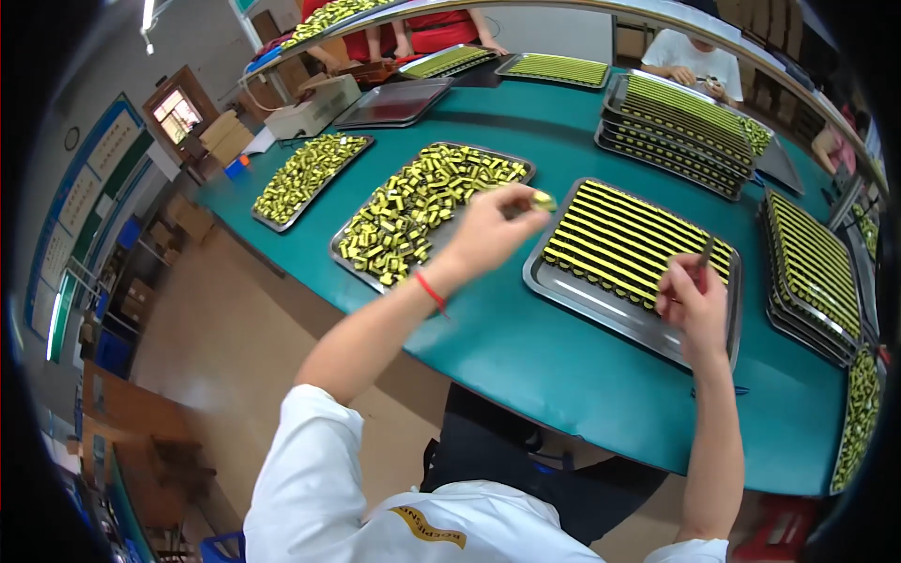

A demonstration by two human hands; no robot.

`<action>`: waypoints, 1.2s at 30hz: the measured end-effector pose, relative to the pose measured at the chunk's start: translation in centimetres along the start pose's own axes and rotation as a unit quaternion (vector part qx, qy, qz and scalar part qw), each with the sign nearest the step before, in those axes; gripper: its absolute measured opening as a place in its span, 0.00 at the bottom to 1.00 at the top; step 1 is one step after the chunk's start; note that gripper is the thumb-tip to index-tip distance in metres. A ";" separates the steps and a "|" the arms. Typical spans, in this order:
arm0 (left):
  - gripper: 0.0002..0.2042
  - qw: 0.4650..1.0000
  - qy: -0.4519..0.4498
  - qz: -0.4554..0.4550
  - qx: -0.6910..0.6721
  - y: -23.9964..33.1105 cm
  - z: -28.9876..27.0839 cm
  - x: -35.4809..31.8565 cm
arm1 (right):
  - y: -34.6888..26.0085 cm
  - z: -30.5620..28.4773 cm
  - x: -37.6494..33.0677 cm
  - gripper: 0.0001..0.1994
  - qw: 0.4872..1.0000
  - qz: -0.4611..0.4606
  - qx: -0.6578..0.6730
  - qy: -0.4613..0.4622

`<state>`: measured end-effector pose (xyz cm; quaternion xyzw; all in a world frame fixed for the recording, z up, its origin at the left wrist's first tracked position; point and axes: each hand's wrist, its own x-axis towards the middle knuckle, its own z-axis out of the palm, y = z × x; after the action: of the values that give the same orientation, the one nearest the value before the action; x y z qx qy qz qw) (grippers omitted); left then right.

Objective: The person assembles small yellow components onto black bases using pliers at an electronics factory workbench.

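My left hand (496, 225) is pinched on a small yellow-and-black component (542, 200), held above the gap between two metal trays. Left of it, one tray (441, 236) holds a loose heap of the same components. The other tray (601, 314) carries them in straight, close rows, with bare metal along its near side. Over the right part of these rows is my right hand (694, 302), closed around a slim dark tool with a red grip (704, 267). The tool points up and away; its exact kind is unclear.
A smaller tray of loose components (308, 180) lies at the left. Stacked trays of rowed components stand at the far right (676, 127) and right edge (815, 272). A raised rail (601, 7) crosses the back of the green table (488, 347). Other people sit across.
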<state>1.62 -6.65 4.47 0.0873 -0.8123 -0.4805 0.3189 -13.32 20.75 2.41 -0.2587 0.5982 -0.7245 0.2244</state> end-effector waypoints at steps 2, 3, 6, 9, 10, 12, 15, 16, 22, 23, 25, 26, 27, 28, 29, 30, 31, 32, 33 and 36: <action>0.14 0.997 -0.013 0.048 -0.055 0.3 4.9 -0.4 | -0.4 2.4 0.4 0.12 0.998 0.055 -0.006 -0.006; 0.12 0.997 -0.027 0.079 0.000 1.5 6.3 -0.6 | 0.0 3.4 0.7 0.12 0.998 0.065 0.025 -0.013; 0.16 0.952 -0.005 0.294 0.080 1.1 8.9 -0.9 | 2.4 4.5 0.9 0.13 0.997 0.018 0.060 -0.037; 0.20 0.956 -0.039 0.285 0.057 -0.3 9.3 -1.5 | 2.7 3.9 -0.1 0.15 0.996 0.036 0.075 -0.044; 0.21 0.952 -0.059 0.295 0.062 -0.4 9.2 -1.6 | 2.6 3.9 -0.7 0.15 0.998 0.025 0.044 -0.036; 0.23 0.969 -0.107 0.222 -0.016 0.5 8.9 -2.2 | 2.5 4.1 -1.7 0.17 0.999 -0.039 -0.020 -0.029; 0.23 0.967 -0.168 0.066 -0.181 -0.7 8.7 -3.7 | 2.3 3.6 -1.6 0.21 0.943 -0.233 -0.230 -0.059; 0.21 0.958 -0.163 0.022 -0.236 -0.8 8.6 -4.0 | 2.3 3.8 -1.7 0.21 0.939 -0.246 -0.234 -0.058; 0.19 0.949 -0.209 0.122 -0.200 -0.7 7.9 -3.5 | 3.7 4.2 -3.2 0.23 0.992 -0.102 -0.009 -0.071; 0.20 0.948 -0.199 0.107 -0.224 -0.5 8.2 -3.7 | 3.4 4.4 -3.3 0.23 0.995 -0.053 0.061 -0.061; 0.21 0.949 -0.207 0.083 -0.222 0.1 8.0 -3.8 | 3.7 4.4 -3.2 0.20 0.992 -0.048 0.094 -0.061; 0.22 0.949 -0.216 0.062 -0.220 0.3 7.9 -3.8 | 3.8 4.4 -3.1 0.17 0.989 -0.045 0.128 -0.060; 0.22 0.949 -0.216 0.062 -0.220 0.2 7.9 -3.8 | 3.6 4.5 -3.2 0.18 0.988 -0.019 0.145 -0.055; 0.22 0.946 -0.222 0.049 -0.231 0.1 7.9 -3.8 | 3.6 4.3 -3.1 0.18 0.988 -0.018 0.146 -0.056; 0.22 0.943 -0.227 0.036 -0.241 -0.2 7.8 -3.8 | 3.6 4.2 -3.1 0.18 0.987 -0.020 0.143 -0.069; 0.23 0.939 -0.232 0.023 -0.252 -0.4 7.7 -3.8 | 3.6 4.2 -3.0 0.19 0.987 -0.022 0.140 -0.082; 0.21 0.947 -0.213 0.063 -0.234 -0.8 8.0 -3.8 | 3.3 4.4 -3.1 0.19 0.986 -0.022 0.141 -0.083; 0.21 0.947 -0.212 0.063 -0.232 -0.7 8.2 -3.7 | 3.0 4.5 -3.1 0.18 0.994 0.004 0.094 -0.058; 0.20 0.953 -0.165 0.052 -0.247 -0.5 8.5 -3.6 | 2.7 4.6 -3.1 0.17 0.998 0.031 0.046 -0.033; 0.19 0.931 -0.143 -0.084 -0.324 -0.1 7.9 -3.5 | 2.3 4.6 -2.8 0.14 0.997 0.045 0.065 -0.013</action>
<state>-0.42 0.57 0.19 -0.0224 -0.6391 -0.7499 0.1692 -8.20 18.64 0.59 -0.2260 0.5575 -0.7478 0.2809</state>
